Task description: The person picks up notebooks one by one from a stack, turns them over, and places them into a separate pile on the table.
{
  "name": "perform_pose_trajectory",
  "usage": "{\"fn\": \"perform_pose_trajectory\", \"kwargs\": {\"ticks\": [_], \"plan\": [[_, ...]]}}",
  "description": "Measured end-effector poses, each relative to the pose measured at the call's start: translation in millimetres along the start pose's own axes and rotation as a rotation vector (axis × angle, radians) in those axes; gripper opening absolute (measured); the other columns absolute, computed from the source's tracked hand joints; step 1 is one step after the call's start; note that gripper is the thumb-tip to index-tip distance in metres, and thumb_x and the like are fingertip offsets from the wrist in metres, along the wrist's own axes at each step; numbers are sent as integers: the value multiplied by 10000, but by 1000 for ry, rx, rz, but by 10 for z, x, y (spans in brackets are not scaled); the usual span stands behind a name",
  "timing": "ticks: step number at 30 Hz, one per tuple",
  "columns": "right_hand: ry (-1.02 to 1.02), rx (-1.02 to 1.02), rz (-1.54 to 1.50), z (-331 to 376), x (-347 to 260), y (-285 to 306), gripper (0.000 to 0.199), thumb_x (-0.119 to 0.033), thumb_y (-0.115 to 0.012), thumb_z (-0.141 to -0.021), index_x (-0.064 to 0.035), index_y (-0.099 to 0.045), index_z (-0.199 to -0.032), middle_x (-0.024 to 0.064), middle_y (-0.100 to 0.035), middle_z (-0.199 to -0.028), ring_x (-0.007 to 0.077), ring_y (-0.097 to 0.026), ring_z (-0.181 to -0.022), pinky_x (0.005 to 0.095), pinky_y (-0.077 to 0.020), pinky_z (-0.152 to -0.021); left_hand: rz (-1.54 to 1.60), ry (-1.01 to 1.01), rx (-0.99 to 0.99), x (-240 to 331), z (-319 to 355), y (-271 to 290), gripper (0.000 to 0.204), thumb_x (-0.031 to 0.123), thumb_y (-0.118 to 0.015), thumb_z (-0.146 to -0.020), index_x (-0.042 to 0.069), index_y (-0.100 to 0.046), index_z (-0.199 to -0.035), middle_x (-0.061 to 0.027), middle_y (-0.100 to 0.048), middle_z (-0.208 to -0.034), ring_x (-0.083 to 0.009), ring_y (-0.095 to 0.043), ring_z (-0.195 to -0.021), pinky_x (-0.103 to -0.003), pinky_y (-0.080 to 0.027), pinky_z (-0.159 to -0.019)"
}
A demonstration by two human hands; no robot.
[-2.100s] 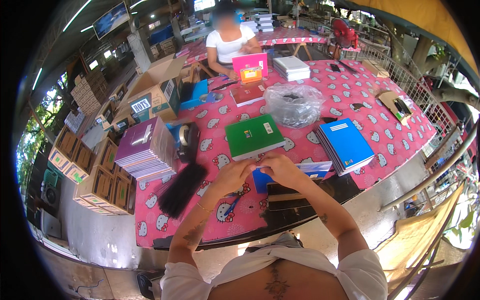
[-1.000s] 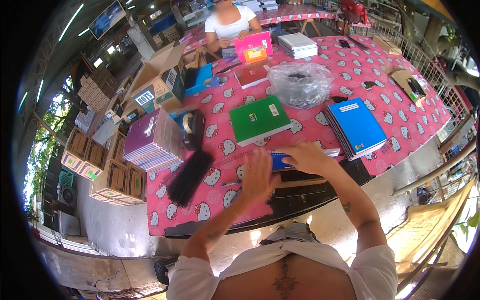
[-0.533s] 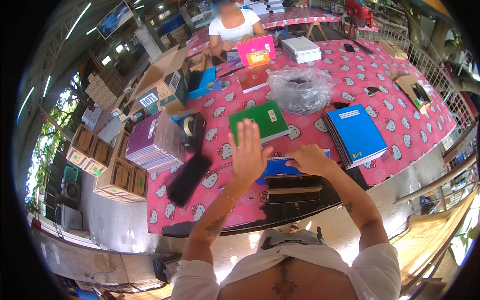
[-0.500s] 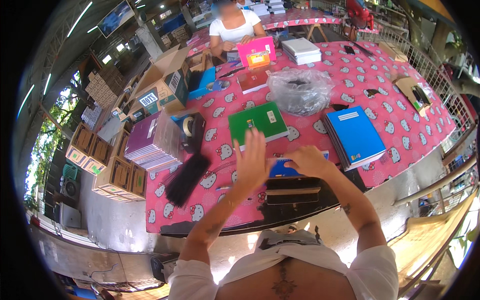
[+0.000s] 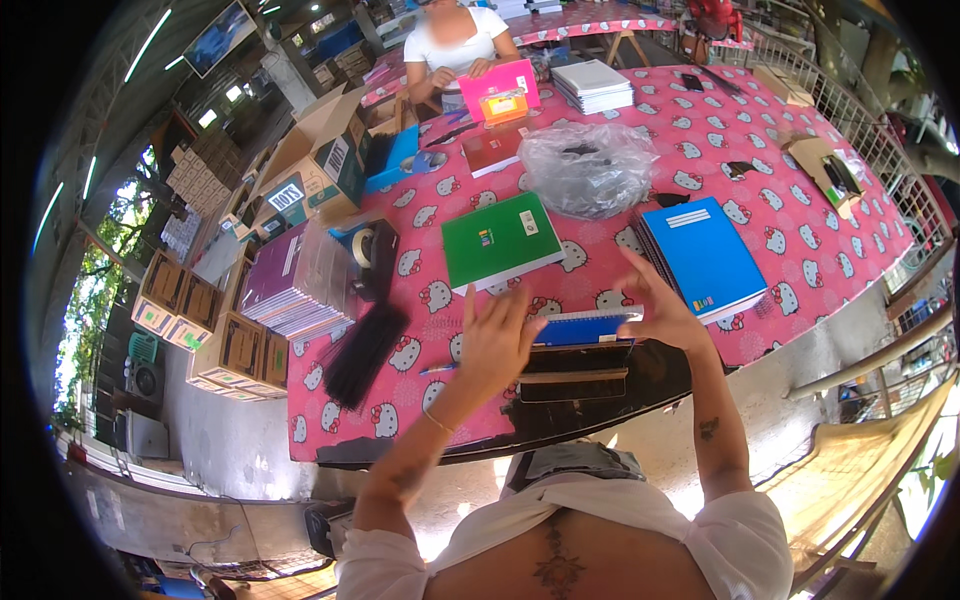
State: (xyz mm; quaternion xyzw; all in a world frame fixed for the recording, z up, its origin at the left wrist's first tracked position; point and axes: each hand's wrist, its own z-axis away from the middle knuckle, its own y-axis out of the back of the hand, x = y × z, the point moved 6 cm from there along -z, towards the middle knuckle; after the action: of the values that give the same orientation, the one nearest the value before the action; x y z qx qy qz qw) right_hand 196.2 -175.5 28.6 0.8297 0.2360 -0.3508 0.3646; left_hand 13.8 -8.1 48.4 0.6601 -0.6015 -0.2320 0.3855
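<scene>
A blue spiral notebook [image 5: 583, 328] lies on a dark stack [image 5: 570, 368] at the near edge of the pink patterned table [image 5: 800, 240]. My left hand [image 5: 497, 340] is raised flat at the notebook's left end, fingers apart, holding nothing. My right hand [image 5: 655, 308] hovers at its right end with fingers spread, thumb close to the corner. A green notebook [image 5: 500, 240] lies just beyond my hands. To the right sits a stack of blue notebooks [image 5: 705, 255].
A crumpled clear plastic bag [image 5: 590, 165] lies past the green notebook. To the left are a tape dispenser [image 5: 365, 250], wrapped purple notebooks [image 5: 295, 280], a black bundle [image 5: 365, 350] and a pen [image 5: 438, 370]. A cardboard box [image 5: 320, 165] stands far left. A person [image 5: 455, 40] sits opposite, holding a pink item [image 5: 497, 90].
Both hands were closed together around the blue notebook. It now rests on the dark stack, my left hand has lifted and opened, and my right hand's fingers have spread.
</scene>
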Motion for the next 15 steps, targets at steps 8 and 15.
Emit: {"fn": "perform_pose_trajectory", "kwargs": {"ticks": [8,15], "plan": [[-510,-176,-689,352,751,-630,395,-83,-766,-897,32,-668,-1262,64,-709,-1087,118,-644,-993,286,-552,-876,93,-187,-216,-79,-206,-85,250,332,-699,-913,109,-674,-1024,-34,-685,-992,-239,-659,-971,-532,-262,-1179],[-510,-154,-609,324,616,-576,301,-85,-736,-928,15,-701,-1210,-7,-699,-954,61,-611,-889,244,-524,-803,-129,-125,-166,221,438,-623,741,539,-534,-967,-21,-445,-1444,-268,-360,-1536,-460,-317,-1439,-659,-231,-1141]]}}
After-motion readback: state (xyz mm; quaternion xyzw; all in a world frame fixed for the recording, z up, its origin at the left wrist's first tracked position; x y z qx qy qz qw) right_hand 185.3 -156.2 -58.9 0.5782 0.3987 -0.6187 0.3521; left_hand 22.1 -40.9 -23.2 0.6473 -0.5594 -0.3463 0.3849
